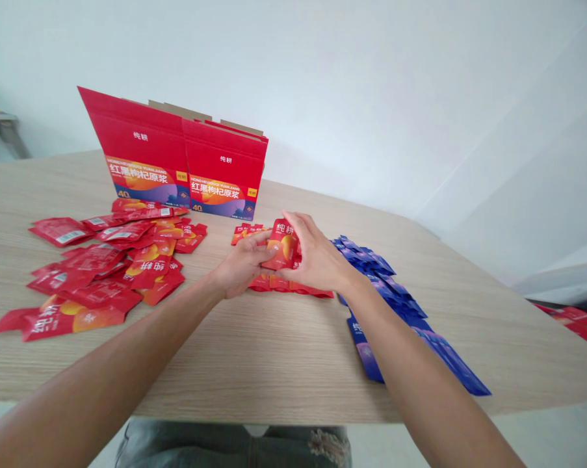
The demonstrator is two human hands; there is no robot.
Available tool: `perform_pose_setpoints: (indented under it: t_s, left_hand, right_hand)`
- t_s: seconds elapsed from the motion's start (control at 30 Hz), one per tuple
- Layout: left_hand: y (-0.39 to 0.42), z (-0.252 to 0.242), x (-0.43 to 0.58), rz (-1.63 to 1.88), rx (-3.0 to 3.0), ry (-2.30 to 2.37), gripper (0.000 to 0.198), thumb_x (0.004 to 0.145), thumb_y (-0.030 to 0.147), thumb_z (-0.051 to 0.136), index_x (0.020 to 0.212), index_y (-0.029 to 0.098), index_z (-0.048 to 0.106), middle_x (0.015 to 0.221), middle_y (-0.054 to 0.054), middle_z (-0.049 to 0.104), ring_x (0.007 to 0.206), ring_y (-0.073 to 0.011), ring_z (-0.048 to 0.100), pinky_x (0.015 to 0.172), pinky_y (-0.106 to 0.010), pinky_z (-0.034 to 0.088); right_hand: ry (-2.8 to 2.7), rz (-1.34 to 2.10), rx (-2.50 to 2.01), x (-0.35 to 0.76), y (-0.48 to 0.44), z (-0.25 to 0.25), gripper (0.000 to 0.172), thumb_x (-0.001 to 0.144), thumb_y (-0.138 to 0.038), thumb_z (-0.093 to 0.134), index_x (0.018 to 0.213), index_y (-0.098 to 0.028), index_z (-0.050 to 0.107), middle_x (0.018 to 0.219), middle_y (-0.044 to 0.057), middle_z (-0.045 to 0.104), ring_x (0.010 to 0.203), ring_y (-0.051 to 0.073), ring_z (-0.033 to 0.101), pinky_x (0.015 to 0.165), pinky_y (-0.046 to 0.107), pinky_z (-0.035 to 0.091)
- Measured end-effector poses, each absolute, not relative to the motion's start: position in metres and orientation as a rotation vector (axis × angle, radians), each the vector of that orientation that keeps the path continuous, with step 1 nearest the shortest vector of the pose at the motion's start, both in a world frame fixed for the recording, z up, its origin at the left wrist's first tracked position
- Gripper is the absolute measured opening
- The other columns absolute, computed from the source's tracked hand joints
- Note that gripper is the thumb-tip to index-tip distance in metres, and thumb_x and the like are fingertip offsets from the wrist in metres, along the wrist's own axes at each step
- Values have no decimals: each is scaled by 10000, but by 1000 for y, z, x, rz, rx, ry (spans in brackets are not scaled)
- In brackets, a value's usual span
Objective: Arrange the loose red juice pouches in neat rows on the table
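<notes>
Between both hands' fingers (266, 242), red sachet (282, 246)

Bright, even daylight, faint shadows under the forearms, wide-angle stretching and softness toward the edges.

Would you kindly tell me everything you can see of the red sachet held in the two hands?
The red sachet is a small, flat, glossy pouch, perhaps foil or plastic, printed with white characters at the top and an orange picture below. It stands nearly upright, raised above the wooden table. The left hand pinches its left edge and the right hand curls over its right side. Other sachets lie flat beneath it; whether it touches them is unclear.
</notes>
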State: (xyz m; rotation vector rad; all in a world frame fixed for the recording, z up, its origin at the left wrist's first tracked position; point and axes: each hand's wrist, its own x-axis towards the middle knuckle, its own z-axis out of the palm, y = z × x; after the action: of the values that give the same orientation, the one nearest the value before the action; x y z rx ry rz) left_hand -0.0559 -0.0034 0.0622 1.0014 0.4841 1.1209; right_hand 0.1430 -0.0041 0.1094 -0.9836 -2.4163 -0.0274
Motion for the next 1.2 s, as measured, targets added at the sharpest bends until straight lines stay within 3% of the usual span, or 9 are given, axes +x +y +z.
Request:
perform_pose_setpoints:
  t_s: [0.23,0.37,0.47,0.87,1.1,1.2]
  left_hand:
    - [-3,68,-66,1202,950,631,440,878,121,793,1288,153,635,1062,-139,820,854,-258,820,821,-379,667]
    - [4,68,-78,1303,941,746,313,869,101,759,1162,143,659,1006,-136,821,793,-218,799,782,-336,645]
    - [9,67,-84,1354,934,795,240,859,95,733,1084,145,664,971,-130,819,767,-205,783,771,-336,636]
    - [17,71,-97,1445,889,849,313,769,73,738,1067,144,675,914,-85,804,696,-171,737,731,-313,601]
    - [15,72,-99,1459,885,860,291,760,78,739,1037,138,674,894,-88,797,687,-171,720,740,-328,590]
    - [16,72,-99,1451,893,859,285,753,87,749,1023,143,677,894,-85,795,694,-173,720,739,-328,587]
  right_hand:
    - [-2352,-17,-999,196,14,133,1215,756,-329,933,1735,-265,216,1663,181,385,1549,376,434,1312,599,373]
    - [-2323,158,-1182,236,20,117,1243,739,-373,949,1736,-231,222,1667,202,405,1523,372,486,1284,583,417]
    - [-2354,237,-1310,253,17,93,1238,724,-359,952,1731,-201,250,1685,220,396,1557,382,449,1312,581,368]
    - [-2422,454,-1264,253,6,46,1230,731,-411,953,1738,-197,278,1724,201,368,1592,366,407,1347,551,304]
    - [-2374,617,-1254,254,11,42,1180,759,-436,934,1728,-201,303,1709,202,392,1549,362,476,1309,547,378]
    - [-2395,619,-1256,256,13,41,1109,758,-422,937,1693,-198,385,1688,190,438,1538,363,492,1310,550,380]
